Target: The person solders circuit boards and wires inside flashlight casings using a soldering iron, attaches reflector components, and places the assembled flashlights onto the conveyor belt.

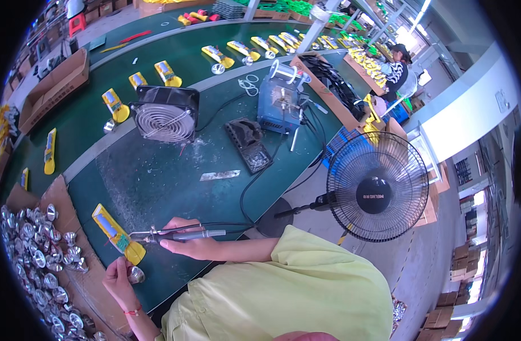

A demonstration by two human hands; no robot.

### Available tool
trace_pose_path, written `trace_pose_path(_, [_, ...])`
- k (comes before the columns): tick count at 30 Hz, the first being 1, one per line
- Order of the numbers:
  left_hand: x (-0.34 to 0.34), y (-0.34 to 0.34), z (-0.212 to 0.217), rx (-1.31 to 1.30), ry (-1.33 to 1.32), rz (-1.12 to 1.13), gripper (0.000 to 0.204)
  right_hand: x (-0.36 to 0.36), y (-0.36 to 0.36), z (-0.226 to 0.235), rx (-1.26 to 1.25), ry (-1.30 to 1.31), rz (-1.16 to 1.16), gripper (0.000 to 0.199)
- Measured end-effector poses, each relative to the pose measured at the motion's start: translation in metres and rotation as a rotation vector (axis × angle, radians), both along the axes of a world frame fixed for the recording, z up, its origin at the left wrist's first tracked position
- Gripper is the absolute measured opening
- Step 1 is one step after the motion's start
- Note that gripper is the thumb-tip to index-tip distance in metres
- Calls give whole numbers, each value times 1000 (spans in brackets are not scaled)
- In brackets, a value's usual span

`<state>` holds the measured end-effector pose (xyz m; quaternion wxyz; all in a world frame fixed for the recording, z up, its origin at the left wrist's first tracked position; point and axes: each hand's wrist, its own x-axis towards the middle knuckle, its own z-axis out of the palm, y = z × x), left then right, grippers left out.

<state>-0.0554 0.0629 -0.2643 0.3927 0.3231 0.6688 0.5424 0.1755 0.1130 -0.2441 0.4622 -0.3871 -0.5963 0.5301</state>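
My right hand [189, 243] is closed round a soldering iron [206, 234], its cable running back over the table edge. The iron's thin tip reaches left to a green circuit board [123, 243] in a yellow plastic housing [104, 220], which lies slantwise on the green table. Below the housing, my left hand [119, 283] pinches a shiny silver reflector cup [136, 275] close to the housing's rounded end. The fingertips partly cover what they grip, so any wire there is too small to make out.
Silver reflectors [39, 258] pile on cardboard at left. A boxy fan [165, 122], a black iron stand [248, 145] and a blue soldering station [280, 102] stand ahead. A round fan [377, 187] is at right. Yellow housings [218, 57] line the conveyor [192, 48]; a person [395, 74] sits far right.
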Motion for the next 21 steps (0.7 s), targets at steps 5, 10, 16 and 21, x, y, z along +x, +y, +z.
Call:
trace_pose_path(5, [3, -3, 16, -46, 243, -126, 12, -13, 3, -12, 73, 6, 23, 18])
trace_pose_path(10, [9, 9, 18, 70, 454, -152, 16, -10, 2, -14, -28, 51, 74, 19])
trace_pose_path(16, [14, 14, 12, -47, 375, -116, 17, -16, 5, -3, -76, 13, 48, 21])
trace_pose_path(21, [7, 13, 16, -98, 410, -151, 18, -25, 7, -4, -95, 40, 74, 21])
